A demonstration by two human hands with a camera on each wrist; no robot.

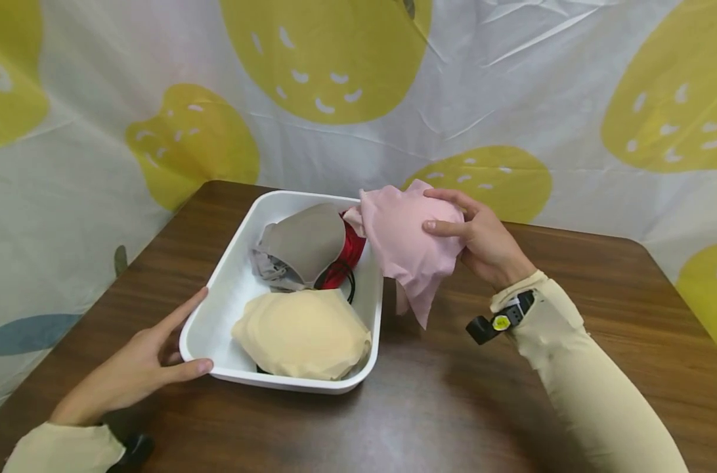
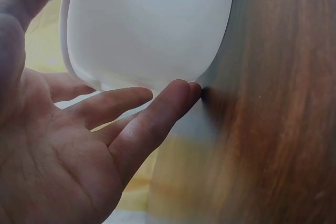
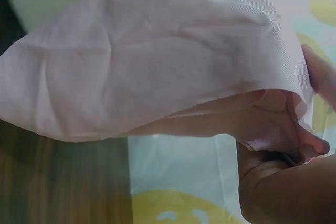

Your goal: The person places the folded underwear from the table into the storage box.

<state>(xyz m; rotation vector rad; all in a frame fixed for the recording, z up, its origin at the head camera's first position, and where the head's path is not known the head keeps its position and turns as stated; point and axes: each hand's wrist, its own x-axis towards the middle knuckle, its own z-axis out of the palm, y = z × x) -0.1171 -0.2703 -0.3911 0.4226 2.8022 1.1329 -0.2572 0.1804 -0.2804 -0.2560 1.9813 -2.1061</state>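
Observation:
My right hand (image 1: pixel 490 244) holds a pink bra (image 1: pixel 414 226) up beside the right rim of a white plastic tub (image 1: pixel 213 328). Thumb and index finger lie over its cup, and a loose flap hangs down. In the right wrist view the pink fabric (image 3: pixel 157 66) hides part of the hand. My left hand (image 1: pixel 128 368) grips the tub's near left corner, its thumb at the front rim and fingers along the side. Inside the tub, a grey bra (image 1: pixel 305 243) lies at the back, partly over something red (image 1: pixel 351 253). A beige bra (image 1: pixel 302 335) fills the front.
The tub stands on a dark brown wooden table (image 1: pixel 607 289). Behind it hangs a white curtain (image 1: pixel 347 154) with yellow fruit shapes. A thin black cord or strap (image 1: pixel 351 282) shows between the red and beige items.

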